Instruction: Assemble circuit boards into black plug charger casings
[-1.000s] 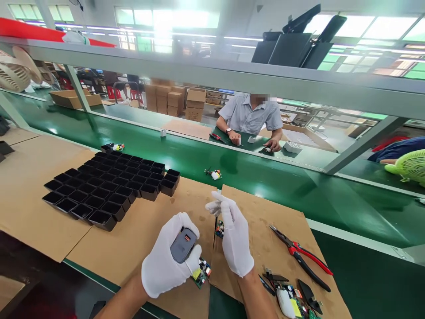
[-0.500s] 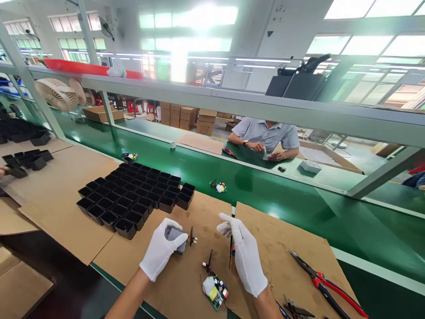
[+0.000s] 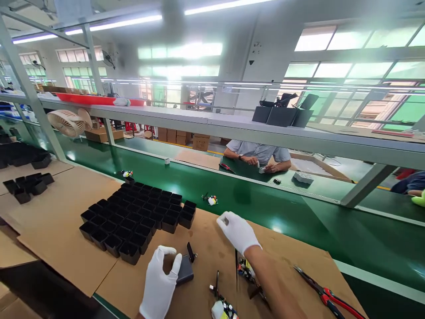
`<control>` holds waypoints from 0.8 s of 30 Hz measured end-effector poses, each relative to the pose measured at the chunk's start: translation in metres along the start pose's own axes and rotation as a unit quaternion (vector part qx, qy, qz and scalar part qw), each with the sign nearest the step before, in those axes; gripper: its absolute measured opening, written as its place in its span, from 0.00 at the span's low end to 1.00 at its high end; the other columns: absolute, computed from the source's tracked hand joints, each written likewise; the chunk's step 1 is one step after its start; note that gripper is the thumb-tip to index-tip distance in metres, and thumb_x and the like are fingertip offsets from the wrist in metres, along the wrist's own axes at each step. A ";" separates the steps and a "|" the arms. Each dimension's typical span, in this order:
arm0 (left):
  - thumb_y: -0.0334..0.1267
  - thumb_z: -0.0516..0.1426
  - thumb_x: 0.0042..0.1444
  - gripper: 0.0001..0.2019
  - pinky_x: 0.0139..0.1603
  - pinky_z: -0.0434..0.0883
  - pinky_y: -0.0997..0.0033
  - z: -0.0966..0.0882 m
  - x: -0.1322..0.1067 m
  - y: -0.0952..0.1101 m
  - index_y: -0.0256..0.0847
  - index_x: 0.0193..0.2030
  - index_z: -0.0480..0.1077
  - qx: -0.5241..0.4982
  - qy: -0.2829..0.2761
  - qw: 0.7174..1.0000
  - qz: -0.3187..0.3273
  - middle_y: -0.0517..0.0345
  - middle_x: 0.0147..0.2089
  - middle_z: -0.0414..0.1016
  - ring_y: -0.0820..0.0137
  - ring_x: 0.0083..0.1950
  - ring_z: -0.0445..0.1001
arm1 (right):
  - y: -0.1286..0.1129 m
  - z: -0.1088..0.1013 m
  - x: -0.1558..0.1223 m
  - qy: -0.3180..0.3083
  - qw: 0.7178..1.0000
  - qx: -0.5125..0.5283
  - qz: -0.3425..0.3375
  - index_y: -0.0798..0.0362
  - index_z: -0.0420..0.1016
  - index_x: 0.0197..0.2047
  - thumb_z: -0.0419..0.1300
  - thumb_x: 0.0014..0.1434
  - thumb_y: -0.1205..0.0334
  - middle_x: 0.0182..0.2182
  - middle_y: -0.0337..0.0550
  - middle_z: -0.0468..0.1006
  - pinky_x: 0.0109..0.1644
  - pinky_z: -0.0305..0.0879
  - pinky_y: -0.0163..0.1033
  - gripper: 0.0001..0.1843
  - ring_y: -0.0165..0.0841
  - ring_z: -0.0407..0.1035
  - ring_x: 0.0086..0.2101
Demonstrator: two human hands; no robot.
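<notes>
My left hand, in a white glove, is beside a dark grey box-shaped housing on the cardboard. Its thumb and fingers are curved apart with a gap between them, the thumb near the housing's edge. A black piece with a small metal end stands at the housing's far side. My gloved right hand is stretched forward at the cardboard's far edge, fingers loosely curled with a gap and nothing visible in them. Beyond it, a circuit board lies on the green belt. Another circuit board lies nearer me, partly cut off.
Rows of black open cups stand on the left cardboard. Red-handled pliers lie at right. More board parts lie under my right forearm. A shelf beam crosses ahead. A co-worker sits across the green belt.
My right hand has reached forward and its fingers have curled more. My left hand has loosened from the grey housing, which now rests on the cardboard. The view has tilted up.
</notes>
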State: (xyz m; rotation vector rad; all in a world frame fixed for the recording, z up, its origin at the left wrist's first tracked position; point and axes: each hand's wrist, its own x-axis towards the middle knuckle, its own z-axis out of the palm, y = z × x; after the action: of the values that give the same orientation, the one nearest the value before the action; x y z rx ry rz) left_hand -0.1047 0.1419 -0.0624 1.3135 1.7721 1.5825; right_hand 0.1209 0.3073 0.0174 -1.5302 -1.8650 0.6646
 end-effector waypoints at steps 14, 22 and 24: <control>0.47 0.58 0.68 0.08 0.45 0.79 0.59 0.010 0.001 -0.027 0.47 0.41 0.73 0.075 0.030 0.994 0.073 0.55 0.38 0.80 0.59 0.40 0.81 | -0.027 0.050 0.146 -0.064 0.984 0.164 0.022 0.53 0.76 0.59 0.63 0.72 0.51 0.57 0.46 0.77 0.55 0.77 0.50 0.19 0.42 0.76 0.51; 0.42 0.63 0.63 0.12 0.49 0.69 0.50 0.020 0.089 0.061 0.40 0.50 0.78 0.413 -0.106 0.887 0.176 0.40 0.52 0.78 0.46 0.55 0.74 | -0.026 -0.022 0.086 -0.042 0.961 0.265 0.062 0.57 0.77 0.55 0.52 0.77 0.47 0.50 0.47 0.80 0.49 0.78 0.48 0.23 0.37 0.78 0.45; 0.41 0.64 0.62 0.12 0.50 0.66 0.50 0.034 0.109 0.067 0.38 0.48 0.79 0.428 -0.140 0.873 0.185 0.37 0.52 0.77 0.44 0.56 0.71 | -0.023 -0.053 0.049 -0.016 0.962 0.267 0.056 0.55 0.79 0.52 0.54 0.75 0.41 0.46 0.49 0.83 0.46 0.79 0.47 0.26 0.37 0.79 0.42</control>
State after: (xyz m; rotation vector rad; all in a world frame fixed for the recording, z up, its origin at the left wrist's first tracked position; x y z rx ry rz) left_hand -0.1034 0.2449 0.0204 2.2524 2.1958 0.6331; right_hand 0.1388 0.3499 0.0773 -1.2718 -1.4592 1.1431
